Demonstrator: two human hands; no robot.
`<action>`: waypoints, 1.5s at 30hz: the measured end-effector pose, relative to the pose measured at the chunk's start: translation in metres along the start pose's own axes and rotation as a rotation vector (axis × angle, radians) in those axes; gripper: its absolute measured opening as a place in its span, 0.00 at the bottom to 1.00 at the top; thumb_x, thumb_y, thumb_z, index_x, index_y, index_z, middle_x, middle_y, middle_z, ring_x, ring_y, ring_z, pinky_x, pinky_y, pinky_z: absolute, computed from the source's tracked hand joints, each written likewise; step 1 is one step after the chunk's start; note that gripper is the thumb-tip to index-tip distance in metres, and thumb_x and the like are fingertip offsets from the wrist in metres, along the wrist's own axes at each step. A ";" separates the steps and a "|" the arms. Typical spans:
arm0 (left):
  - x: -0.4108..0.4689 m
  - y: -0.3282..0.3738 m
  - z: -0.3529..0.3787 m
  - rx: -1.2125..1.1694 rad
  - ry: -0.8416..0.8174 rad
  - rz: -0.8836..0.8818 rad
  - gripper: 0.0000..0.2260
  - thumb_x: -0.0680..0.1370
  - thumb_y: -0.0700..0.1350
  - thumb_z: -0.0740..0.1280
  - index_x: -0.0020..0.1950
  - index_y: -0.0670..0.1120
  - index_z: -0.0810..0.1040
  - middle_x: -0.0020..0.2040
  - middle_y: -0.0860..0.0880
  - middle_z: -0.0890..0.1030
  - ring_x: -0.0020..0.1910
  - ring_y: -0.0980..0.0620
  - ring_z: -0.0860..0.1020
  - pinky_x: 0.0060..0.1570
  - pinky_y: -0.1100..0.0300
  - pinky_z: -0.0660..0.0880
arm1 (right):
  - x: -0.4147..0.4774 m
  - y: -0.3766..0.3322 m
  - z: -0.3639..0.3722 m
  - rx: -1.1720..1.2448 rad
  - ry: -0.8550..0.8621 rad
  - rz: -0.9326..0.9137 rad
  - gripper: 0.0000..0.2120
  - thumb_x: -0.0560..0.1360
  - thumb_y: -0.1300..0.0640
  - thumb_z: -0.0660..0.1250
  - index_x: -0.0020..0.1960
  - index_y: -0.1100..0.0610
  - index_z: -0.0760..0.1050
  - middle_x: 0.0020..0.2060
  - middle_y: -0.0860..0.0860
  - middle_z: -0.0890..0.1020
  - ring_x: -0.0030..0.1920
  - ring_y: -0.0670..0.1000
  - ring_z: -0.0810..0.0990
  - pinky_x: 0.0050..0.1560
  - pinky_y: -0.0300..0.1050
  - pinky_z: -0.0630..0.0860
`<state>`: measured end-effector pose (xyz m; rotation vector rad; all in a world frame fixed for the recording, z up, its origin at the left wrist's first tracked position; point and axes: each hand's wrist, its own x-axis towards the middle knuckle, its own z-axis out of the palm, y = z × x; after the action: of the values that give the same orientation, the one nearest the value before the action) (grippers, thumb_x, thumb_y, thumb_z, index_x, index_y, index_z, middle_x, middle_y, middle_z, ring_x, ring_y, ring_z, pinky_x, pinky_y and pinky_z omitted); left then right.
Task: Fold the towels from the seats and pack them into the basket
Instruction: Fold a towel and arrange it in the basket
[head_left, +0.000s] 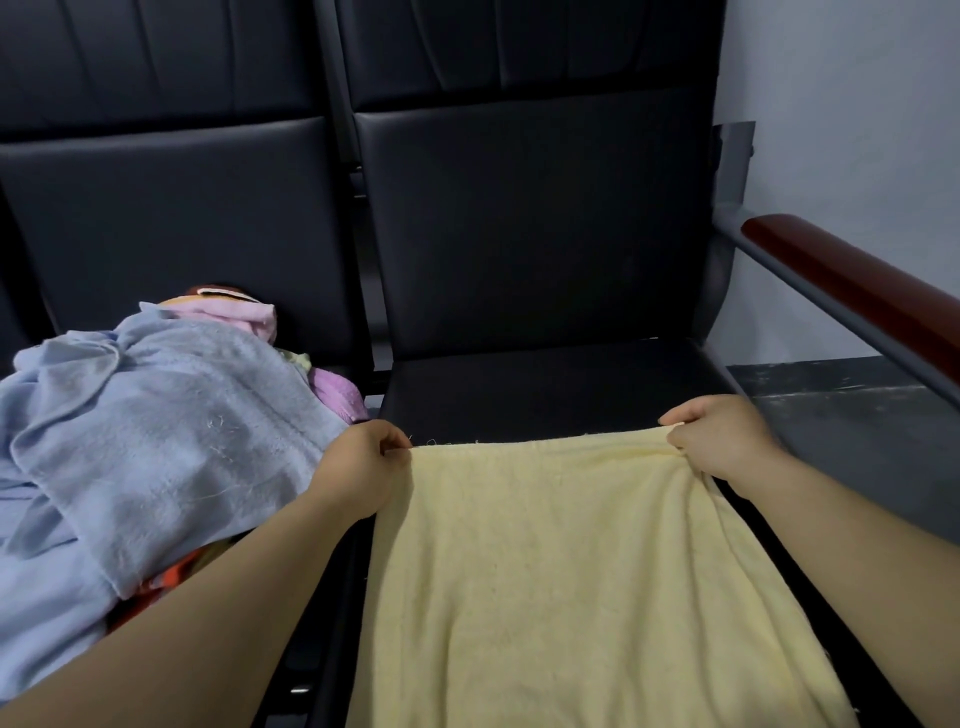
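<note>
Fingers (390, 442) of left hand (363, 467) curl & pinch the far-left corner of a pale yellow towel (571, 571); right hand (722, 439) pinches the far-right corner, fingers clenched on the hem. Towel is stretched flat btwn both hands at 6 o'clock, over the front of the black right seat (545, 384), w/ its near end running out of frame. At 9 o'clock, on the left seat (171, 223), a heap: blue towel (156, 441) on top, pink towel (244, 314) behind. Wood-topped armrest (857, 291) at 3 o'clock.
</note>
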<state>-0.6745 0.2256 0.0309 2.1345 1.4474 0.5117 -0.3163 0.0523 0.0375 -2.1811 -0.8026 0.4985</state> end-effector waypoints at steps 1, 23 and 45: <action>0.002 0.000 0.000 0.024 -0.009 0.006 0.08 0.79 0.43 0.66 0.44 0.55 0.80 0.43 0.57 0.82 0.43 0.58 0.79 0.38 0.65 0.71 | 0.000 0.000 0.001 -0.018 0.009 -0.001 0.14 0.74 0.66 0.69 0.48 0.47 0.83 0.51 0.47 0.84 0.55 0.51 0.81 0.58 0.49 0.79; -0.004 0.010 -0.009 0.074 -0.013 0.075 0.07 0.83 0.47 0.61 0.45 0.49 0.72 0.43 0.50 0.78 0.40 0.52 0.77 0.39 0.57 0.73 | -0.015 -0.013 -0.002 -0.380 0.006 -0.091 0.14 0.76 0.68 0.61 0.47 0.49 0.75 0.46 0.49 0.79 0.43 0.50 0.78 0.35 0.44 0.71; -0.067 0.049 -0.158 0.023 0.265 0.198 0.09 0.80 0.43 0.66 0.45 0.57 0.80 0.41 0.56 0.83 0.44 0.51 0.81 0.45 0.57 0.75 | -0.091 -0.136 -0.081 0.046 0.211 -0.409 0.10 0.81 0.57 0.65 0.57 0.47 0.82 0.53 0.45 0.83 0.54 0.50 0.80 0.52 0.43 0.74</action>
<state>-0.7516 0.1796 0.1853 2.3102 1.3879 0.8844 -0.3898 0.0203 0.2016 -1.9171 -1.0710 0.0785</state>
